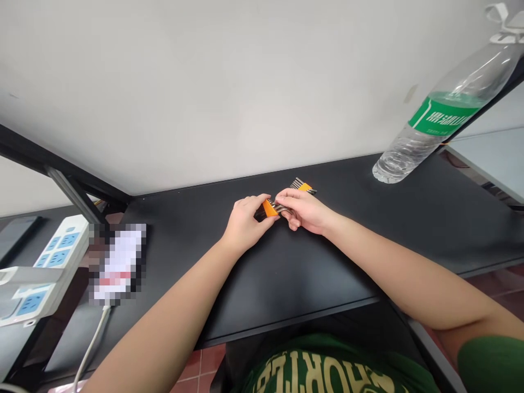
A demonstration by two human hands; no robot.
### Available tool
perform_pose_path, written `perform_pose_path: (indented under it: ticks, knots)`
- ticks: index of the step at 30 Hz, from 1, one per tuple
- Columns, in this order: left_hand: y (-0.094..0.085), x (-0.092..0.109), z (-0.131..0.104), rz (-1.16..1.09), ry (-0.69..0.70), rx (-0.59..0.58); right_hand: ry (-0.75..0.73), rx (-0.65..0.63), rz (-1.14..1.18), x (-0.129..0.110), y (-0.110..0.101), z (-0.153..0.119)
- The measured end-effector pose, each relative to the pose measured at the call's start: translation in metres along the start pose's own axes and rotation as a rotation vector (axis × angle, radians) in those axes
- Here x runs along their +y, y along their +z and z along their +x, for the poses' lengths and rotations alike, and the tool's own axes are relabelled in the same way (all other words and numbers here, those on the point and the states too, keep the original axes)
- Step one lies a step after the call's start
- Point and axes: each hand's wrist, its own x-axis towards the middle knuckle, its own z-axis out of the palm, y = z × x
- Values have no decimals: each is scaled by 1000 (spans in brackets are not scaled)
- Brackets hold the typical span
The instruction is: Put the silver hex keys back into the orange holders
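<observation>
Over the middle of the black table, my left hand (248, 218) grips a small orange hex key holder (269, 208) between thumb and fingers. Bent metal hex keys (282, 208) stick out of its right side. My right hand (305, 210) is closed at those bent ends, thumb and index finger pinched on a hex key; its exact grip is partly hidden. Just behind the right hand lies a second orange holder (305, 187) with several metal keys in it.
A large water bottle (426, 131) with a green label stands at the table's back right. At the left lie a blurred-out phone (120, 262) with a white cable (92, 341) and a white power strip (57, 256). A pale wall (196, 93) rises behind the black table (286, 273).
</observation>
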Motion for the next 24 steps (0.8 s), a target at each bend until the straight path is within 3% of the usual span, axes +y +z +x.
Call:
perform_pose_path:
  ticks: [5, 10, 13, 19, 24]
  knots:
    - [0, -1, 0, -5, -14, -4, -156, 25, -349, -1, -4, -3]
    - [1, -3, -2, 1, 10, -9, -96, -10, -496, -3, -7, -3]
    - [0, -2, -2, 8, 9, -5, -50, -95, -414, -3, -8, -2]
    - [-2, 1, -1, 22, 16, 16, 18, -167, -25, -4, -7, -3]
    - [-1, -1, 0, -40, 24, 33, 16, -183, 35, -5, -10, -2]
